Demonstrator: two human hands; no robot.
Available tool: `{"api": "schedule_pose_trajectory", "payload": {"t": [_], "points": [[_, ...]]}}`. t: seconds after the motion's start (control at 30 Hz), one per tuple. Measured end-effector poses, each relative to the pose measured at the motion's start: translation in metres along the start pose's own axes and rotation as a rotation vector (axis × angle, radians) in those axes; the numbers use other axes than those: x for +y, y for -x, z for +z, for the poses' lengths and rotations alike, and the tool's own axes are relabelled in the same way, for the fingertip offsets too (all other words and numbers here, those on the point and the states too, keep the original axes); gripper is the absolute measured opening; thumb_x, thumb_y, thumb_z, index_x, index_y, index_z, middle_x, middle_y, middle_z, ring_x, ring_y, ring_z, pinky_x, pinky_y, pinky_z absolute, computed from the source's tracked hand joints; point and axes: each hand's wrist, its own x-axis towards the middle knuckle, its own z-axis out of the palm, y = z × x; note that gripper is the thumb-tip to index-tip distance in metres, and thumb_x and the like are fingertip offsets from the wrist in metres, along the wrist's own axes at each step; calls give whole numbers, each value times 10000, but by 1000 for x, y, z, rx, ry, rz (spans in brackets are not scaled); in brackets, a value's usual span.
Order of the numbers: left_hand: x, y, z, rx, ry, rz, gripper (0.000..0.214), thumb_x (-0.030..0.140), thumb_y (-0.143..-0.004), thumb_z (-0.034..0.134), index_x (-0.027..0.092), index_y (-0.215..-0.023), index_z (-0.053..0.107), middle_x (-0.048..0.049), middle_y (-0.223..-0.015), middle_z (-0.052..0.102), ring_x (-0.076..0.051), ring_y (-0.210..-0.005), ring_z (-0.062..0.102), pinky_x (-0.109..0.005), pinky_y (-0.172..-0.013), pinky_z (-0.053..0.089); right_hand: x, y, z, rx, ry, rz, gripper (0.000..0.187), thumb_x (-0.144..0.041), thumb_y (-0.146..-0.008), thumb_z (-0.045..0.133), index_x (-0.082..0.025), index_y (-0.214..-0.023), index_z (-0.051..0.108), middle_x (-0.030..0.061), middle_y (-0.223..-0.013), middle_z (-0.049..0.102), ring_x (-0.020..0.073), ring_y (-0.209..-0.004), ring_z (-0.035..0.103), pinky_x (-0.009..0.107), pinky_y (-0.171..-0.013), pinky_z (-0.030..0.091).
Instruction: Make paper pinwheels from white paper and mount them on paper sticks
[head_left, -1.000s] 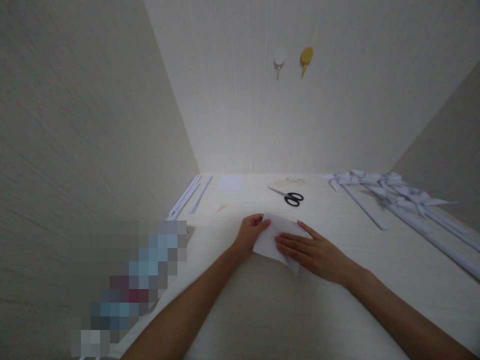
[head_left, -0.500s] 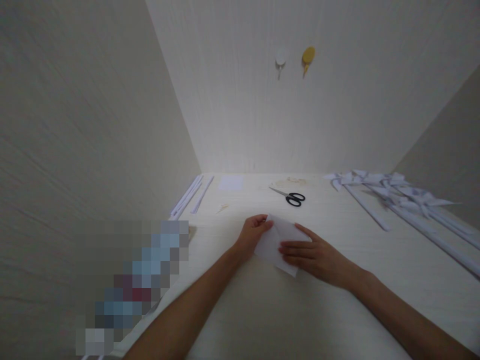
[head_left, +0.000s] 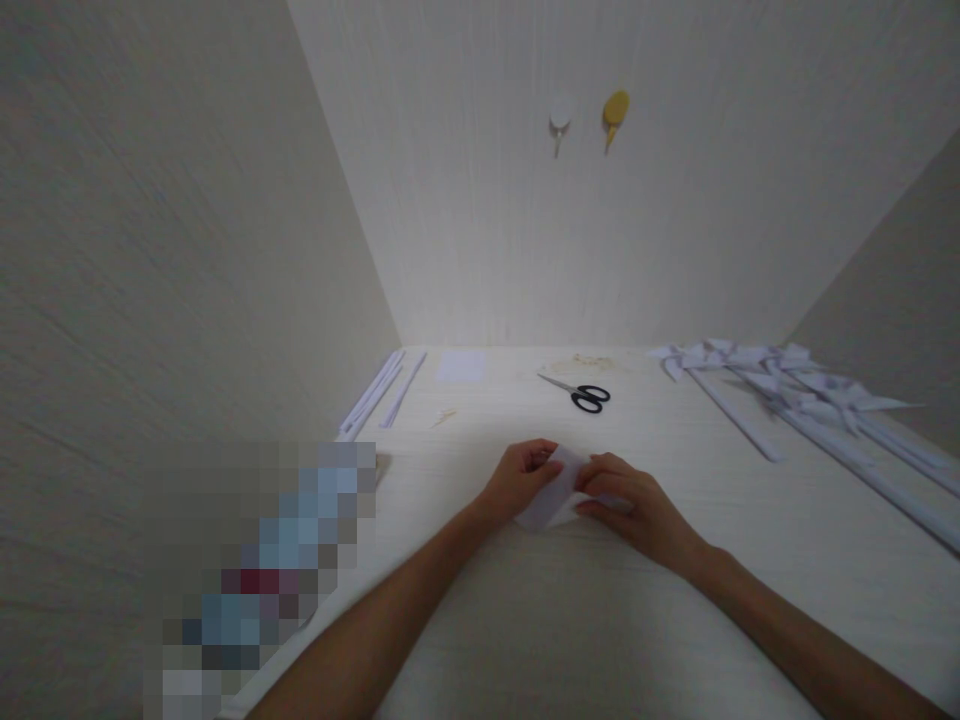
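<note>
A white sheet of paper (head_left: 553, 492) is bent over between my two hands, above the near middle of the white table. My left hand (head_left: 521, 478) pinches its left edge, thumb on top and fingers behind. On the other side my right hand (head_left: 626, 500) grips the right part of the sheet between thumb and fingers, and the fingers cover some of it. Beyond the hands lie black-handled scissors (head_left: 589, 396), blades pointing to the left. A square white sheet (head_left: 462, 366) rests flat at the back left.
White paper pinwheels (head_left: 795, 385) on rolled paper sticks lie along the right side. More thin paper rolls (head_left: 373, 392) lie at the left edge. Small wooden picks (head_left: 444, 416) are scattered on the table. A white hook (head_left: 560, 118) and a yellow hook (head_left: 616, 112) are on the back wall.
The paper lay flatter under my right hand before; now it is bent over. My right fingers have curled around its right side, and my left hand has shifted slightly right.
</note>
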Motion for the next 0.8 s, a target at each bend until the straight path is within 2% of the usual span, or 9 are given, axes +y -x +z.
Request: {"api": "schedule_pose_trajectory", "payload": {"t": [0.07,0.33,0.57,0.67,0.8], "points": [[-1,0,0,-26,-44,22,210,289,-588,637,119,-709,617,-30,-669,614,-114,-588,524,-215,-563,392,-1,-1,0,48,-15,54,105,-280,-758,528,-208,-689,560,46,-832,571,159,-813,545,297,-698,477],[0,4,3,-76,-226,-19,230,269,-626,599,123,-798,648,-48,-716,630,-120,-565,537,-216,-524,398,7,-1,2,97,-165,214,146,-285,-724,562,-186,-616,554,47,-899,485,157,-838,509,297,-717,446],[-2,4,6,-85,-306,20,248,217,-606,601,101,-821,639,-77,-709,644,-133,-580,553,-214,-513,413,12,-3,4,1,-348,377,206,-322,-719,557,-169,-582,552,21,-735,521,100,-576,477,219,-478,391],[-1,5,6,-103,-315,8,296,218,-599,607,111,-875,628,-89,-727,649,-158,-607,580,-226,-518,430,11,-3,4,46,-366,412,194,-310,-712,566,-166,-582,561,14,-673,529,106,-570,479,225,-488,391],[4,6,5,-158,-307,-73,502,160,-513,661,115,-1005,570,-85,-689,648,-165,-555,585,-231,-478,439,11,-3,3,162,-367,438,197,-313,-702,574,-169,-567,561,16,-668,533,113,-574,498,221,-470,398]]}}
